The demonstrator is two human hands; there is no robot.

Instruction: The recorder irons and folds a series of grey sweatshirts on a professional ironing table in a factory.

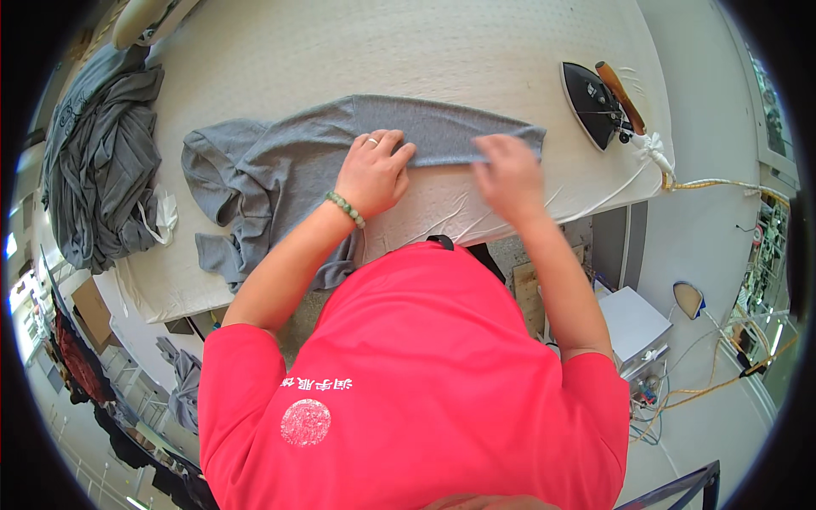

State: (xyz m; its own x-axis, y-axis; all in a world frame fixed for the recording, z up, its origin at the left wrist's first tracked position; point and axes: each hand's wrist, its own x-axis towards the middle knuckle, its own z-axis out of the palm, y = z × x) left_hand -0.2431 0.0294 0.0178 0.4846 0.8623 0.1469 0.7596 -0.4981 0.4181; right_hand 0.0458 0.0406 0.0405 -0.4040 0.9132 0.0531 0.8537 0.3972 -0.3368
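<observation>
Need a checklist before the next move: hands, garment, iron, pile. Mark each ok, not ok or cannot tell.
1. Left hand on the garment: ok, fingers rest on the cloth.
2. Right hand grip: cannot tell; it is blurred, at the garment's right end.
3. Garment smooth throughout: not ok; the right part lies fairly flat, the left part is bunched in folds.
4. Iron apart from hands and garment: ok, it sits to the right of the garment.
5. Iron hot or cold: cannot tell.
6. Grey pile apart from the garment: ok, a gap shows between them.
</observation>
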